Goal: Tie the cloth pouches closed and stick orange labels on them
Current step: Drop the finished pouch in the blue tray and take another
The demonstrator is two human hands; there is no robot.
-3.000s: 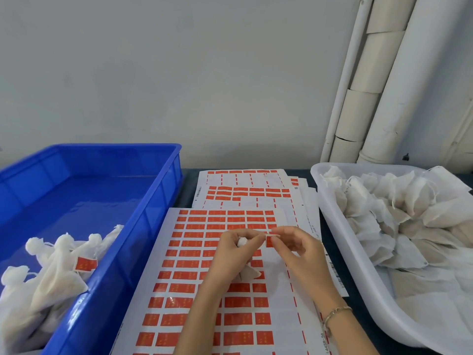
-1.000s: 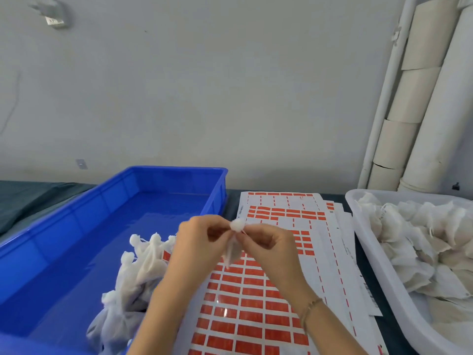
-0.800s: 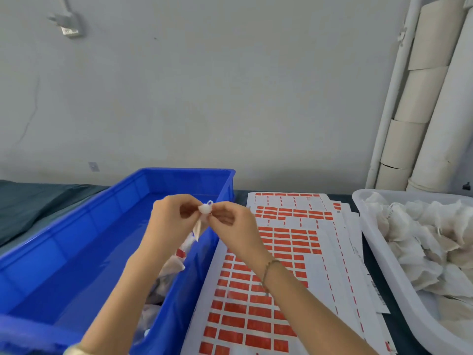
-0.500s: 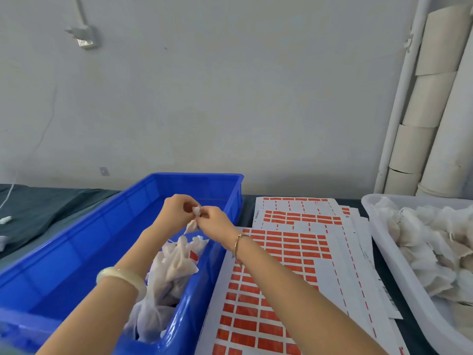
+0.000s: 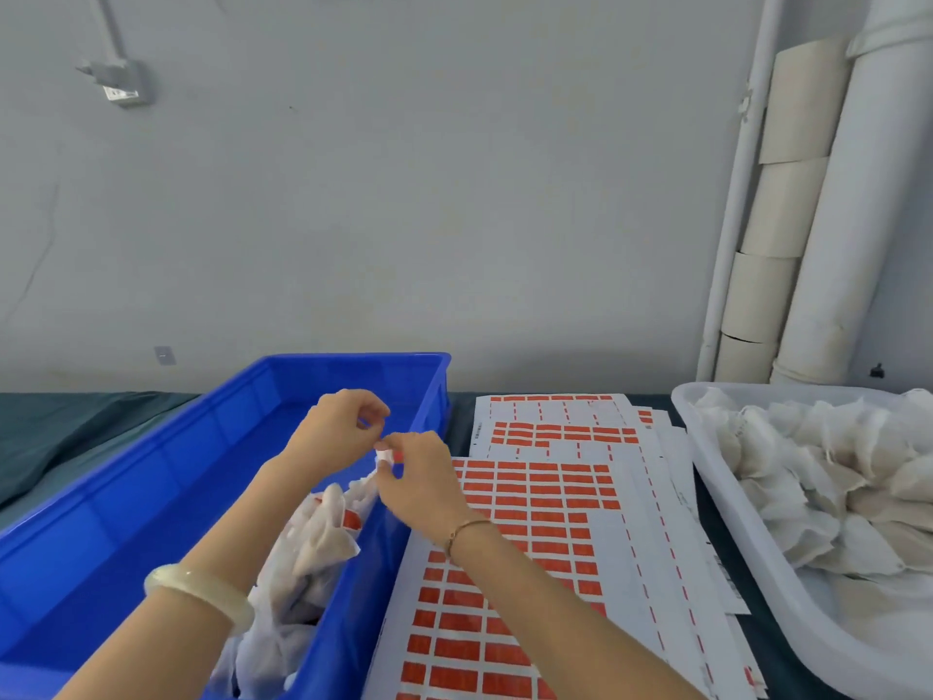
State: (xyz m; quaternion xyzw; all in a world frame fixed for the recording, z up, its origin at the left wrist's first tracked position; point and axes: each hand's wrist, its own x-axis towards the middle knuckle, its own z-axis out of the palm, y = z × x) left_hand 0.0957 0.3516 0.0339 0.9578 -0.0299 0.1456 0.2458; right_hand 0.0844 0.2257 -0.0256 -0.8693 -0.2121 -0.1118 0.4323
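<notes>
One pouch (image 5: 372, 478) is in hand, held up by its gathered neck just over the right wall of the blue bin (image 5: 151, 472), its body hanging down towards the pile of finished pouches (image 5: 313, 543) inside; it is small, white, soft cloth, puckered at the top; a speck of orange shows at the neck, but whether that is its label cannot be told. Right hand (image 5: 421, 479) pinches the neck between thumb and fingertips; left hand (image 5: 338, 429) sits just beside it with fingers curled tight, and whether it grips the tie-string cannot be told. Judgement: the step is snugging the knot before release into the bin; to do it well, keep the right pinch firm at the neck so the gathers do not slip; draw the string tight and level; confirm the label is pressed flat; let go low over the pile. At least one orange label shows in that pile; label sheets (image 5: 530, 497) lie on the counter (image 5: 460, 414) just right of the bin; a white tray (image 5: 717, 497) of loose pouches (image 5: 833, 472) stands further right.
</notes>
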